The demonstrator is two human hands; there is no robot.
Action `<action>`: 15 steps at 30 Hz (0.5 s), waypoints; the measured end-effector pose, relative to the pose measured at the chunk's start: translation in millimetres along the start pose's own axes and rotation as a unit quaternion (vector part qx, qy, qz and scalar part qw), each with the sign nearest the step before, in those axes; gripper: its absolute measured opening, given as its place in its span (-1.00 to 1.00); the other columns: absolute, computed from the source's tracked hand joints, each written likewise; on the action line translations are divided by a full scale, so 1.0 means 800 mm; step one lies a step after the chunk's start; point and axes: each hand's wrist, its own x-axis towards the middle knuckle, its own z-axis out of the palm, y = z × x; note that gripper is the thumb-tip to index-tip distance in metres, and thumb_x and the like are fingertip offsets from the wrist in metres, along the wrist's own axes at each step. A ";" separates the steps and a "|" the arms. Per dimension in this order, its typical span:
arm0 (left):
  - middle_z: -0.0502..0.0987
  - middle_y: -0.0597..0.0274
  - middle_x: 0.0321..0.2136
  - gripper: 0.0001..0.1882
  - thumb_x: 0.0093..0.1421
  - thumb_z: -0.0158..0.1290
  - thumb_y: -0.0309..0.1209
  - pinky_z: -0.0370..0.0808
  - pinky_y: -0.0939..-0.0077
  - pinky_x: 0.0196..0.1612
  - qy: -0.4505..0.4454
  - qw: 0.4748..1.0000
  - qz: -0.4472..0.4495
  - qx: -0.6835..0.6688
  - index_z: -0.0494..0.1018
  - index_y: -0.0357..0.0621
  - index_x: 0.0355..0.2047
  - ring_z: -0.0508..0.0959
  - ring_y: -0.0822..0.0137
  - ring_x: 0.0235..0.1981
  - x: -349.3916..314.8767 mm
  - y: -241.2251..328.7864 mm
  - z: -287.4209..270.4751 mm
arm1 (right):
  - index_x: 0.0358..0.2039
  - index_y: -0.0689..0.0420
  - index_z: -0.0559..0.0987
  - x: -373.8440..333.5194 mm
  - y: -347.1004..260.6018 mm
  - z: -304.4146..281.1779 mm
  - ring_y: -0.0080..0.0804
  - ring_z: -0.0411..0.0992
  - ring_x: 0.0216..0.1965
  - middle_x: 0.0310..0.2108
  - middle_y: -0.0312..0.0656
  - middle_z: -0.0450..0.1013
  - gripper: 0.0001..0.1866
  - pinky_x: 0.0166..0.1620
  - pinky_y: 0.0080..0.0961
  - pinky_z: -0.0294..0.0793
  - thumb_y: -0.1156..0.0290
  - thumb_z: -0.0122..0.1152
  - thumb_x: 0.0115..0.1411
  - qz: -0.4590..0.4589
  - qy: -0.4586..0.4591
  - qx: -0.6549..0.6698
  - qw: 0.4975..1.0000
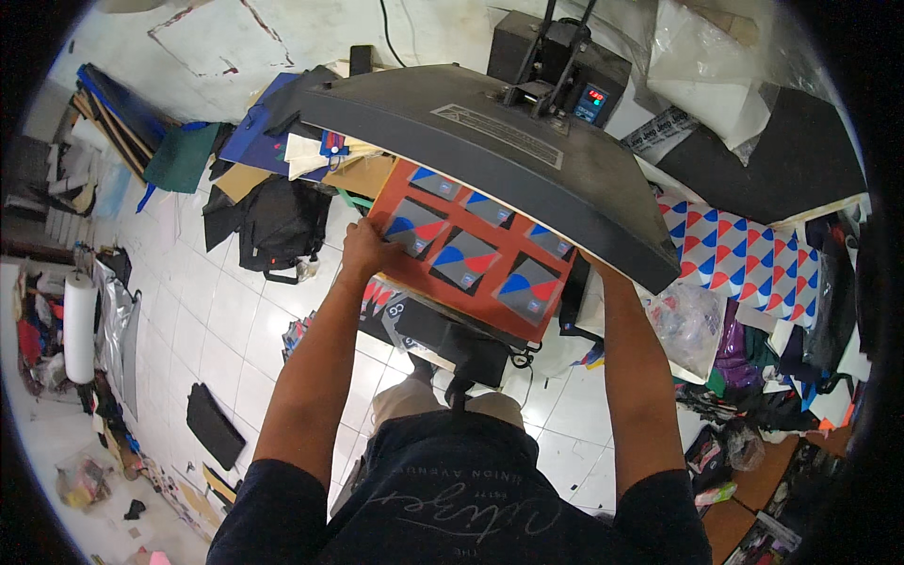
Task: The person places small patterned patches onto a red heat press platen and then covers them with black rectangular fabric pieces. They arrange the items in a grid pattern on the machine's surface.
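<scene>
In front of me stands a heat press with its dark grey upper plate (pixel 414 104) raised at a slant. Below it, the lower bed with its reddish-brown pad (pixel 400 270) carries several black pieces topped with clear transfer films (pixel 463 260) printed in blue and red. My left hand (pixel 367 250) is closed on the left edge of the bed. At the bed's right edge is my right hand (pixel 595 264); its fingers are mostly hidden by the upper plate.
A lit control box (pixel 590 104) sits behind the press. Printed transfer sheets (pixel 739 254) and a clear plastic bag (pixel 686 325) lie to the right. On the tiled floor at left are a black bag (pixel 282 226) and a flat black piece (pixel 215 426).
</scene>
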 end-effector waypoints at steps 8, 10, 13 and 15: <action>0.56 -0.04 -0.27 -0.46 -0.12 0.26 -0.22 0.48 0.27 -0.13 0.026 0.990 0.008 -0.136 0.38 -0.26 -0.17 0.57 0.01 -0.21 0.008 -0.012 0.013 | -0.15 0.20 0.52 -0.002 -0.009 -0.008 -0.35 0.46 -0.28 -0.22 -0.15 0.50 -0.62 -0.21 -0.43 0.41 0.24 0.29 0.09 0.104 0.079 0.039 0.991; 0.57 -0.03 -0.29 -0.52 -0.10 0.24 -0.24 0.48 0.29 -0.16 0.033 0.996 0.006 -0.087 0.41 -0.26 -0.22 0.58 0.02 -0.23 0.009 -0.007 0.010 | -0.17 0.21 0.52 -0.008 -0.010 -0.011 -0.37 0.46 -0.29 -0.22 -0.16 0.50 -0.64 -0.22 -0.45 0.41 0.25 0.29 0.10 0.133 0.093 0.055 0.985; 0.58 -0.04 -0.39 -0.67 -0.07 0.20 -0.27 0.48 0.27 -0.23 0.003 0.993 0.016 -0.118 0.47 -0.26 -0.38 0.59 0.03 -0.30 0.009 0.000 -0.001 | -0.18 0.21 0.53 -0.012 -0.016 -0.013 -0.39 0.46 -0.30 -0.23 -0.18 0.50 -0.65 -0.23 -0.46 0.41 0.25 0.29 0.10 0.186 0.110 0.101 0.971; 0.58 -0.04 -0.42 -0.71 -0.05 0.18 -0.28 0.48 0.26 -0.24 -0.006 0.993 0.026 -0.114 0.48 -0.26 -0.41 0.59 0.03 -0.32 0.013 -0.005 0.001 | -0.20 0.21 0.53 -0.014 -0.024 -0.014 -0.41 0.46 -0.31 -0.23 -0.19 0.50 -0.67 -0.23 -0.48 0.41 0.26 0.29 0.10 0.226 0.122 0.155 0.954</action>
